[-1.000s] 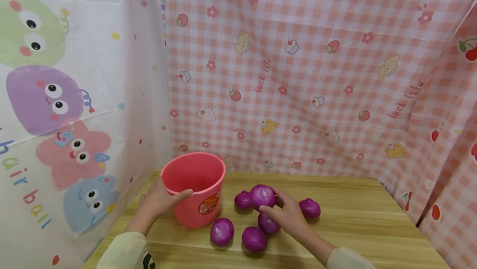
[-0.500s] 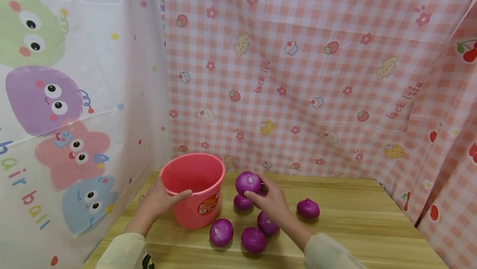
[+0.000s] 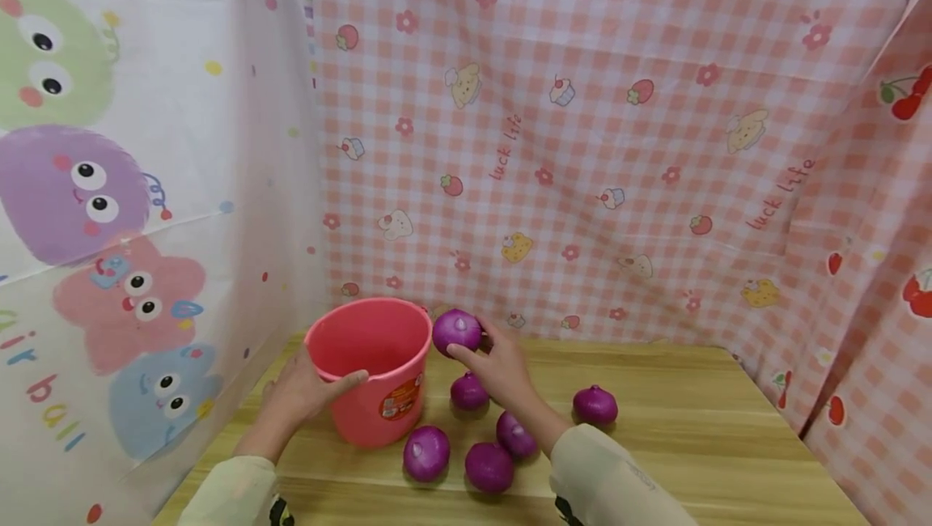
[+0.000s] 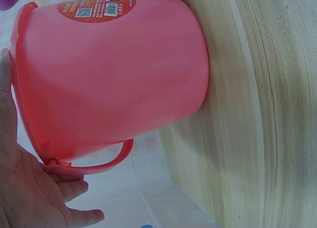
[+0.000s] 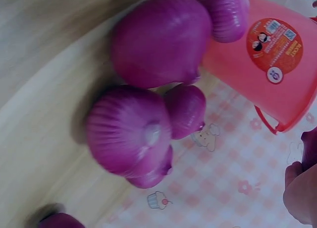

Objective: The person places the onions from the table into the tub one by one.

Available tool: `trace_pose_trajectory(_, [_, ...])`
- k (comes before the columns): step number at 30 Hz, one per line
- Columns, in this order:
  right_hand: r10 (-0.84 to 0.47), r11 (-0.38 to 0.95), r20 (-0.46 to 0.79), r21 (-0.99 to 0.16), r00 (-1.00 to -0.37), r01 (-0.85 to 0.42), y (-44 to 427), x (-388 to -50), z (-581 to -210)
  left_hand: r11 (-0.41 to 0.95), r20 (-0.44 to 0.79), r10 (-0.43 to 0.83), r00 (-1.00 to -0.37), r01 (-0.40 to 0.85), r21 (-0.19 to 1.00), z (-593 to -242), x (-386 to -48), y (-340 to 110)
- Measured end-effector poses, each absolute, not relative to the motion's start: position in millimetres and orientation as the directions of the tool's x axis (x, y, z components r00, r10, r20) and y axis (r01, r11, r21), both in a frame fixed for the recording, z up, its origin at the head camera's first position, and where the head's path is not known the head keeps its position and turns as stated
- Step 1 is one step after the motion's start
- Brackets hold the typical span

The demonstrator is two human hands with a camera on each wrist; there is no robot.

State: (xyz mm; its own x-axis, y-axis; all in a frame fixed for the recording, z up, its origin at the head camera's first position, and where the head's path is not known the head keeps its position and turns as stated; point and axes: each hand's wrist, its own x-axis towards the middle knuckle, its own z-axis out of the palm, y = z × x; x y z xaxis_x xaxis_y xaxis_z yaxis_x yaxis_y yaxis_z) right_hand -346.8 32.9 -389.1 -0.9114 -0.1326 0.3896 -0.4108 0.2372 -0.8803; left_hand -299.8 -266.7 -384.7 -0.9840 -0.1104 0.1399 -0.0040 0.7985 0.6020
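Note:
A pink bucket stands upright at the table's left. My left hand holds its rim, thumb over the near edge; in the left wrist view, fingers lie beside the bucket's handle. A red onion is in my right hand, pinched between thumb and fingers, raised beside the bucket's right rim. Below that hand, several red onions lie on the table: one nearest the bucket, a front onion, and a back onion. The bucket's inner bottom is hidden.
Another onion lies apart on the right. The wooden table ends at a pink checked cloth behind. A white cartoon-printed sheet hangs along the left side.
My right hand has carried its onion left and upward, from above the other onions to beside the bucket rim. The left hand stays on the bucket.

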Motion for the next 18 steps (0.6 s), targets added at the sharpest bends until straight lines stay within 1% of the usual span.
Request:
trace_pose_trajectory(3, [-0.129,0.225,0.386,-0.886,-0.913,-0.406,24,-349,-382,0.799,0.140,-0.110,-0.984,-0.004,0.601,-384,-300,-267])
trace_pose_trajectory(9, [-0.127,0.245,0.402,-0.873,-0.907,-0.421,8,-355,-372,0.798,0.135,-0.112,-0.984,-0.008,0.603,-384,-300,-267])
trace_pose_trajectory(14, [-0.141,0.282,0.412,-0.855,-0.900,-0.435,-7,-358,-365,0.796,0.138,-0.118,-0.983,-0.010,0.605,-385,-303,-268])
trace_pose_trajectory(18, [-0.148,0.327,0.393,-0.847,-0.908,-0.420,-18,-356,-362,0.798,0.135,-0.119,-0.984,-0.013,0.603,-386,-304,-268])
